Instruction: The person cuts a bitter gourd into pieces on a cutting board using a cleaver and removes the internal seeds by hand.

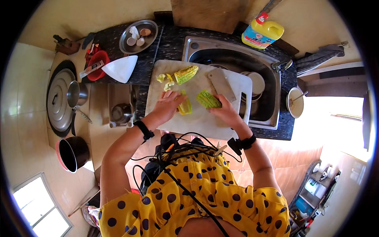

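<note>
A pale cutting board (183, 125) lies before me, its right part over the sink. My left hand (167, 106) grips a hollowed piece of bitter melon (185, 106), pale inner side up. My right hand (224, 110) holds another bitter melon piece (208, 99), its bumpy green skin uppermost. Beyond them lies a larger bitter melon section (186, 74), with its cut end towards me. Several pith and end scraps (168, 81) sit to its left. A cleaver (222, 84) rests flat on the board's right side, its handle hidden or unclear.
The steel sink (276, 118) holds stacked dishes (256, 83). A yellow detergent jug (262, 32) stands behind it; a bowl with a spoon (295, 103) is at right. Left are a white dish (120, 68), a red bowl (97, 65) and a metal plate with eggshells (138, 36). Cables (183, 148) hang at my waist.
</note>
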Demonstrator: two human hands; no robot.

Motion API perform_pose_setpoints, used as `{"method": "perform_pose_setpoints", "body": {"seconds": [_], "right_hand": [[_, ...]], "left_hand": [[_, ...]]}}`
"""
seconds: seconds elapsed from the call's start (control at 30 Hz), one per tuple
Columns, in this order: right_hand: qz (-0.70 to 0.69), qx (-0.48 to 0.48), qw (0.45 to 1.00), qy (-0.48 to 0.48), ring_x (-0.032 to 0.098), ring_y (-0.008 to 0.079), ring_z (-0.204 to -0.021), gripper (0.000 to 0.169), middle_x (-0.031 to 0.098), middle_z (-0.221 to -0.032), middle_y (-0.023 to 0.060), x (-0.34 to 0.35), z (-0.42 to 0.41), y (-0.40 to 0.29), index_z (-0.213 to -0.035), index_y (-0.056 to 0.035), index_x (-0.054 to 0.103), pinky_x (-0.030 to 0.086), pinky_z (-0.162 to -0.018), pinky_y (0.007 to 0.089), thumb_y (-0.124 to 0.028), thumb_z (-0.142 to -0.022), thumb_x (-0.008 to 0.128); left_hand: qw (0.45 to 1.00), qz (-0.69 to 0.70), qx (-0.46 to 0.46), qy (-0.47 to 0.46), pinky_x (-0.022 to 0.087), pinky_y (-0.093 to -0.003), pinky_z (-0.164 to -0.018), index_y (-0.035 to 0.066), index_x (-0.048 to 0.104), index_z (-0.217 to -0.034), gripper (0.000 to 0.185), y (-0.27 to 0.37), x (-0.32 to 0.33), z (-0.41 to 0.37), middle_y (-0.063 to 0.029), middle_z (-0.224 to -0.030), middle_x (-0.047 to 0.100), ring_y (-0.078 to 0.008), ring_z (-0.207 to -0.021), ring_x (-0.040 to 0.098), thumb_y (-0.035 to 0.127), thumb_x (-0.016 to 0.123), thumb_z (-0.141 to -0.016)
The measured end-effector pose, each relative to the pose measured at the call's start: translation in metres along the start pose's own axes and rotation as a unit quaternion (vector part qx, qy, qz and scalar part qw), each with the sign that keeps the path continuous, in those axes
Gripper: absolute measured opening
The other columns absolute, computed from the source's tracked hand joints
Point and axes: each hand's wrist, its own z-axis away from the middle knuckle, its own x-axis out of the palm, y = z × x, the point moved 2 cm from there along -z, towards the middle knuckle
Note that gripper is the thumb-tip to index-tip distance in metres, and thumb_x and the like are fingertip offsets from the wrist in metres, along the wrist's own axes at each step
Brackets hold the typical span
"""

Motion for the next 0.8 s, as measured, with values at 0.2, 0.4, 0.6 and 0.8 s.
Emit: {"method": "perform_pose_setpoints", "body": {"seconds": [0.2,0.4,0.6,0.8], "right_hand": [[-0.107,0.048,0.991,-0.064,0.058,0.0186,-0.101,0.046,0.063,-0.107,0.0117,-0.021,0.008,-0.007,-0.119,0.0037,0.057,0.044,-0.091,0.0306,-0.013,-0.080,0.074],[-0.438,0.060,0.890,-0.112,0.055,0.0151,-0.101,0.041,0.059,-0.108,0.0069,-0.016,0.005,0.014,-0.125,0.0040,0.051,0.044,-0.087,0.0293,-0.015,-0.091,0.065],[-0.471,0.057,0.877,-0.077,0.052,0.0122,-0.095,0.040,0.055,-0.104,0.0051,-0.009,0.016,-0.002,-0.123,0.0038,0.051,0.043,-0.084,0.0273,-0.018,-0.093,0.066],[-0.280,-0.037,0.958,0.040,0.052,0.0117,-0.094,0.042,0.055,-0.102,0.0045,0.002,0.034,-0.042,-0.121,0.0022,0.051,0.044,-0.083,0.0278,-0.017,-0.090,0.071]], "left_hand": [[0.998,0.018,0.010,0.067,0.043,-0.0383,-0.092,0.008,0.068,-0.097,0.015,-0.003,0.009,-0.009,-0.0085,-0.097,0.062,-0.0255,-0.101,0.056,0.014,0.068,-0.083],[0.786,0.558,-0.265,-0.014,0.049,-0.0359,-0.089,0.003,0.061,-0.110,0.019,-0.007,0.008,-0.028,-0.0093,-0.108,0.064,-0.0258,-0.097,0.062,0.016,0.057,-0.096],[0.395,0.886,-0.200,-0.136,0.041,-0.0477,-0.109,-0.001,0.047,-0.137,0.047,0.011,-0.016,-0.049,-0.0173,-0.133,0.057,-0.0301,-0.119,0.058,0.019,0.050,-0.094],[0.408,0.878,-0.194,-0.156,0.042,-0.0461,-0.108,-0.001,0.047,-0.136,0.050,0.029,-0.007,-0.062,-0.0159,-0.130,0.059,-0.0276,-0.117,0.059,0.017,0.052,-0.089]]}}
